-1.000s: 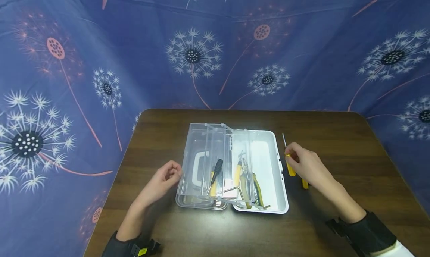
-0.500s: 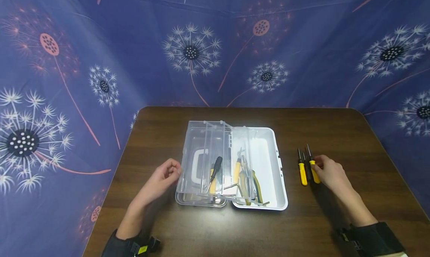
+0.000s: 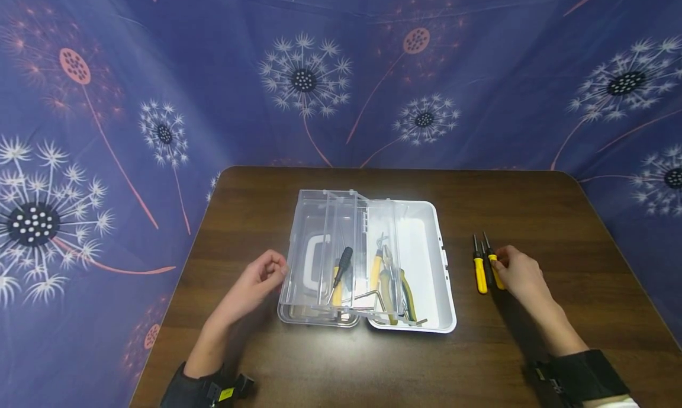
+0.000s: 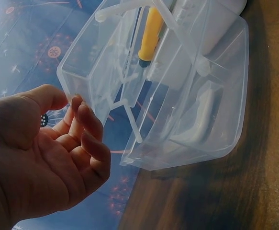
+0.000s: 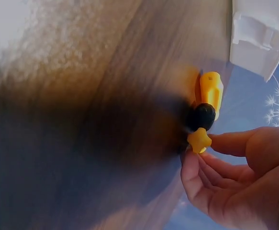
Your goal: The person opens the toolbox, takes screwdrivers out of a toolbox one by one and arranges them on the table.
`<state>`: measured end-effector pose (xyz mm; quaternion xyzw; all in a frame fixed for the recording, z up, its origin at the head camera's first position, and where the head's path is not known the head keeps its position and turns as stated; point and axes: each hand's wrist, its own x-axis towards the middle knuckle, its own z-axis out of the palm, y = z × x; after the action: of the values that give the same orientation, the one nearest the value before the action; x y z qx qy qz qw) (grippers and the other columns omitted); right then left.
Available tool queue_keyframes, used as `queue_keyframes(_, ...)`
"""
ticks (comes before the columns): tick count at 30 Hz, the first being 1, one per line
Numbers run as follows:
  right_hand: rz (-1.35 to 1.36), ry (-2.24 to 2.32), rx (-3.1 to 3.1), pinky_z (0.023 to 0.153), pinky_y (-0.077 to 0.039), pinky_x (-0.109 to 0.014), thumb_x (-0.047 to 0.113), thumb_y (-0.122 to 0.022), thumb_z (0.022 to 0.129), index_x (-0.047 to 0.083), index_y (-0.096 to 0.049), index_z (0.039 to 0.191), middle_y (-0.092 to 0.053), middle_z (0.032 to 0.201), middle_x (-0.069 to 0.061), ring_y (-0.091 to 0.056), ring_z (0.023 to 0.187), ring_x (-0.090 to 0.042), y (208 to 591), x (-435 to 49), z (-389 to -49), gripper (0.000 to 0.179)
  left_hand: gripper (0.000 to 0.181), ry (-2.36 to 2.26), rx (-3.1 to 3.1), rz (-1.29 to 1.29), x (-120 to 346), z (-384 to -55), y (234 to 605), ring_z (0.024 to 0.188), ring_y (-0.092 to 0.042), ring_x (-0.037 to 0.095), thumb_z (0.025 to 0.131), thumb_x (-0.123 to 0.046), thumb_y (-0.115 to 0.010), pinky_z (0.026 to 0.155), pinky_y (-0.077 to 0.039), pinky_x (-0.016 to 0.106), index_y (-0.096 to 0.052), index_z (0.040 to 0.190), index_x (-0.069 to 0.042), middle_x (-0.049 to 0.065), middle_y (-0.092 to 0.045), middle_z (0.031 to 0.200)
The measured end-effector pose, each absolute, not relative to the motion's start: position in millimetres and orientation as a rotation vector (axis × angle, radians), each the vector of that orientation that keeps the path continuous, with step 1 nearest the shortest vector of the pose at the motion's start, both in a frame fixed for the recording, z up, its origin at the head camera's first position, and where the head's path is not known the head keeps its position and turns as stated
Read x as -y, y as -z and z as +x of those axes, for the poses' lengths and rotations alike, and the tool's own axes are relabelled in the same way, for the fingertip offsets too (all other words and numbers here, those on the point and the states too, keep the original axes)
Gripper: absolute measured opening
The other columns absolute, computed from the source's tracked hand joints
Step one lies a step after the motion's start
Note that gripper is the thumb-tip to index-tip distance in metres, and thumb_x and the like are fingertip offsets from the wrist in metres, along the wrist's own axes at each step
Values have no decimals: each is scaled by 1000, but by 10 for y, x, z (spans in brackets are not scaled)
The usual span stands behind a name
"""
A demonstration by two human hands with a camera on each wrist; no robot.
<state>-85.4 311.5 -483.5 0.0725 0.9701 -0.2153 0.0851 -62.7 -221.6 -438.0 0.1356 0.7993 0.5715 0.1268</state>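
At the right of the toolbox, my right hand [image 3: 524,278] pinches the yellow handle of a screwdriver [image 5: 199,140] between thumb and fingers. Beside it on the table lie a black-handled screwdriver [image 5: 202,116] and another yellow-handled screwdriver [image 3: 480,275], their shafts pointing away from me. My left hand [image 3: 253,283] is at the left side of the toolbox, thumb and fingertips pinching the edge of the clear tray [image 4: 77,76]. A dark-handled screwdriver [image 3: 345,263] shows in the clear trays.
The open white toolbox [image 3: 426,248] stands mid-table on the brown table [image 3: 399,372]. Pliers [image 3: 407,295], a bent metal hex key [image 3: 379,298] and other yellow-handled tools show in or through it. A blue dandelion-patterned cloth [image 3: 213,70] hangs behind the table.
My right hand has carried the yellow-handled screwdriver rightward, past the other two, then shifted it slightly left toward the black-handled one. My left hand has stayed at the tray.
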Motion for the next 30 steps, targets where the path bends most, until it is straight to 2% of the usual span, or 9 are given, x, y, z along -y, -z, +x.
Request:
queue_keyframes(6, 211, 653, -2925, 52, -46, -34, 15, -50, 97, -14, -53, 118, -60, 104, -34, -54, 72, -31, 4831, -3089, -851, 36, 11, -1674, -2325, 408, 2218, -619, 4385, 63, -50, 9, 98, -6, -52, 53, -42, 21, -52, 104, 4, 7, -53, 75)
queue_keyframes(11, 231, 660, -2925, 53, -49, -37, 14, -51, 97, -14, -54, 118, -60, 104, -35, -56, 74, -32, 4816, -3092, -838, 36, 11, -1678, -2326, 416, 2218, -619, 4395, 64, -50, 10, 98, -6, -51, 54, -43, 23, -52, 104, 3, 8, -53, 75)
queue_keyframes(15, 243, 671, -2922, 53, -51, -38, 14, -52, 97, -14, -54, 118, -60, 104, -36, -56, 73, -32, 4811, -3100, -843, 35, 12, -1682, -2323, 405, 2211, -625, 4400, 64, -51, 10, 98, -7, -51, 55, -44, 23, -52, 104, 3, 20, -54, 76)
queue_keyframes(17, 237, 670, -2949, 56, -51, -41, 14, -53, 96, -14, -55, 116, -60, 104, -35, -57, 75, -34, 4806, -3097, -848, 35, 12, -1681, -2320, 392, 2205, -626, 4400, 65, -51, 10, 98, -7, -51, 55, -45, 23, -52, 105, 3, 26, -54, 78)
queue_keyframes(19, 220, 666, -2995, 60, -50, -47, 14, -54, 96, -13, -56, 115, -60, 104, -35, -58, 79, -38, 4784, -3080, -850, 34, 12, -1674, -2321, 380, 2202, -628, 4399, 65, -51, 10, 98, -8, -51, 55, -46, 25, -52, 105, 2, 27, -55, 79)
queue_keyframes(23, 88, 706, -3114, 66, -47, -57, 13, -56, 94, -12, -59, 112, -62, 99, -33, -60, 83, -42, 4611, -2919, -881, 31, 14, -1666, -2332, 375, 2206, -628, 4406, 65, -51, 10, 99, -9, -51, 55, -47, 27, -52, 106, 3, 22, -55, 79)
queue_keyframes(30, -243, 821, -3166, 66, -53, -52, 11, -62, 90, -6, -65, 106, -67, 92, -24, -61, 79, -32, 4198, -2284, -1010, 23, 14, -1702, -2324, 395, 2212, -627, 4428, 65, -50, 9, 98, -5, -51, 55, -47, 27, -52, 104, 7, 20, -52, 78)
